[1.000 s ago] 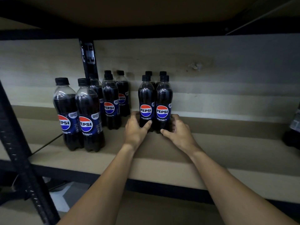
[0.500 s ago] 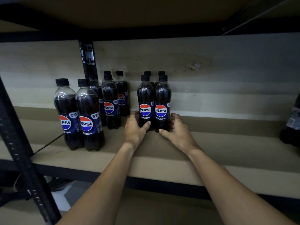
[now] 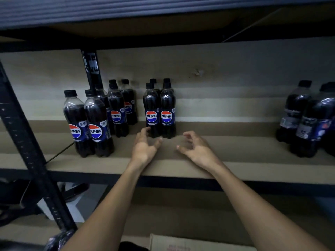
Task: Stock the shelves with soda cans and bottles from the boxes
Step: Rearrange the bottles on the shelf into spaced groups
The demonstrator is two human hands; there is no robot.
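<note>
Two Pepsi bottles (image 3: 159,113) stand side by side on the brown shelf board (image 3: 235,156), with two more caps showing behind them. My left hand (image 3: 145,145) hovers just in front of the left bottle's base, fingers loosely curled and holding nothing; its fingertips are close to the bottle. My right hand (image 3: 195,149) sits to the right of the pair, clear of the bottles, fingers relaxed and empty. Further left stands another group of Pepsi bottles (image 3: 94,124) in rows.
A black slanted upright (image 3: 27,142) crosses the left side. More dark bottles (image 3: 306,120) stand at the shelf's right end. A cardboard box edge (image 3: 190,244) shows at the bottom, below the shelf's black front rail (image 3: 181,183).
Both hands let go of the bottle pair's bases and pulled back toward me. The view widened, bringing the right-end bottles and the box into sight.
</note>
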